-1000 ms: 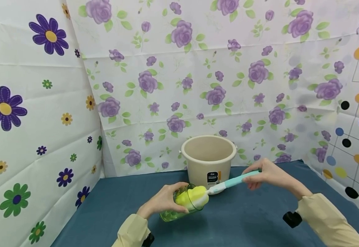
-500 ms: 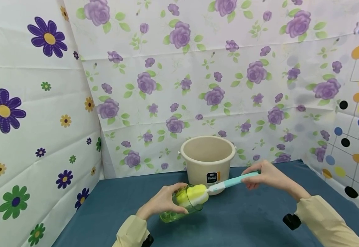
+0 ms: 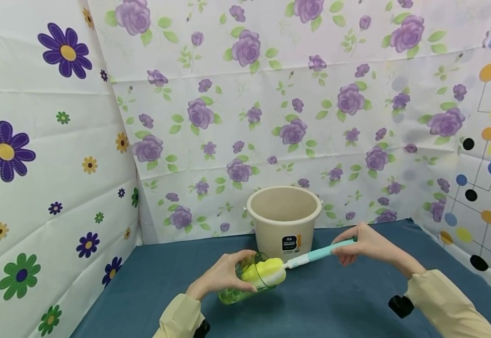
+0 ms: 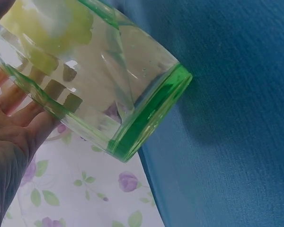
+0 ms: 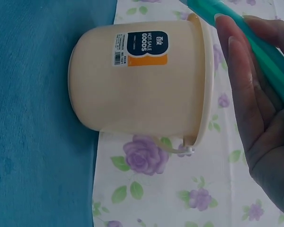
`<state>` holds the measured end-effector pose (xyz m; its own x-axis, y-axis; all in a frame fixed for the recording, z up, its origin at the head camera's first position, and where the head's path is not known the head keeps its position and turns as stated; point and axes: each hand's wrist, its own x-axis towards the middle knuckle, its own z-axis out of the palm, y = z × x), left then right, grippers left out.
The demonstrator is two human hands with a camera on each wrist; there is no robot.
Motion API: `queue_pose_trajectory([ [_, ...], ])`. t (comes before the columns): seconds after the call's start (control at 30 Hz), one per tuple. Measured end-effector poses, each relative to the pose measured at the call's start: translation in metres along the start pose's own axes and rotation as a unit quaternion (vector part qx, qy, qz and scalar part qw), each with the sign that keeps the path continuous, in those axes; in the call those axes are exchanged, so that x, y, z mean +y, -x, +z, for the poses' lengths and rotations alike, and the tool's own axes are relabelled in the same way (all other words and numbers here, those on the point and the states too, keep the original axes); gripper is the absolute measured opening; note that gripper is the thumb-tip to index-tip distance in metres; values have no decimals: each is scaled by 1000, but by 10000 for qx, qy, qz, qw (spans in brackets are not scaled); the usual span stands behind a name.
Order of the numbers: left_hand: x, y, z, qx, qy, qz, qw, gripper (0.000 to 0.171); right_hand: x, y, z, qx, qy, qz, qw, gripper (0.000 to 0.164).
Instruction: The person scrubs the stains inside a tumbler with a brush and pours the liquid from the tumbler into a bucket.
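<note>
A clear green cup lies tilted in my left hand, its mouth turned to the right and up. The left fingers and thumb wrap round its side; in the left wrist view its thick green base points away from the palm. Inside the mouth sits the yellow and white sponge head of a bottle brush, partly sticking out past the rim. My right hand grips the brush's turquoise handle near its end. The right wrist view shows the fingers along that handle.
Just behind the cup and brush stands a beige bucket with a label, on the blue tablecloth. Flowered sheets hang behind the table and at the left; a dotted sheet hangs at the right.
The brush head has shifted slightly in the cup's mouth and sits a little lower. My right hand has dipped slightly with the handle; the left hand and cup barely move.
</note>
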<state>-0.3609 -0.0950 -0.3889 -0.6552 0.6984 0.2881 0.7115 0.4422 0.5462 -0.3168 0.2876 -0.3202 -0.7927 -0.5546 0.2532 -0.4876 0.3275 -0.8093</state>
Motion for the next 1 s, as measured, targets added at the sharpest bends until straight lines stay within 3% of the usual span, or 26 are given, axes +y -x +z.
queue_pose_trajectory([
  [0.43,1,1,0,14,106,-6,9999,81,-1,-6,7,154,141,-41,9998,25],
  [0.63,1,1,0,-9,194,43,9998,80,-2,-11,10,198,227,-265,9992,24],
  [1.0,2,1,-1,27,68,19,10000,80,-5,-13,11,-62,322,-233,9992,20],
])
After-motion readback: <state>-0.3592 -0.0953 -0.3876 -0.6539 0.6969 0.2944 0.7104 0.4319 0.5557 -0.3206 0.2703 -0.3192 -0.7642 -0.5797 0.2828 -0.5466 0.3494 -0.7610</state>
